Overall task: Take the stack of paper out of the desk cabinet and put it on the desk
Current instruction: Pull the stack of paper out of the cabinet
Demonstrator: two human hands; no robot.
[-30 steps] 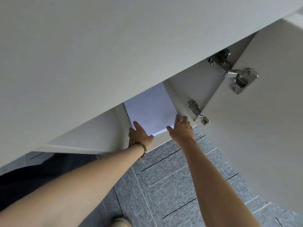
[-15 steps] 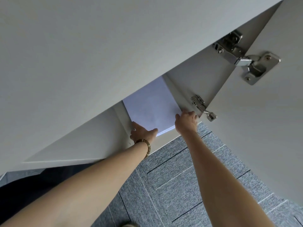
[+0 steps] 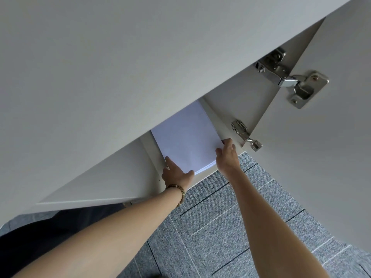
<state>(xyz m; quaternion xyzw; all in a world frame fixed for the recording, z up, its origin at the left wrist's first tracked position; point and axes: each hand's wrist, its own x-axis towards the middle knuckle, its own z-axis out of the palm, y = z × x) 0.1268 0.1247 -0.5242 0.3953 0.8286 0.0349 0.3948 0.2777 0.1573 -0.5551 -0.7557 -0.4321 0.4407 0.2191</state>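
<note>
Hands at cabinet floor's front edge | left hand [image 3: 176, 174] grips stack of paper [image 3: 188, 141] near corner | right hand [image 3: 226, 155] clasps right edge, steadying for lift-out

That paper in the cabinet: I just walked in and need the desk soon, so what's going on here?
A person is reaching into the open desk cabinet with both bare hands. The left hand is on the near left corner of the stack of paper, and the right hand is at its right edge. The stack is still inside, on the cabinet floor, its near edge at the opening. The door stands open on the right.
</note>
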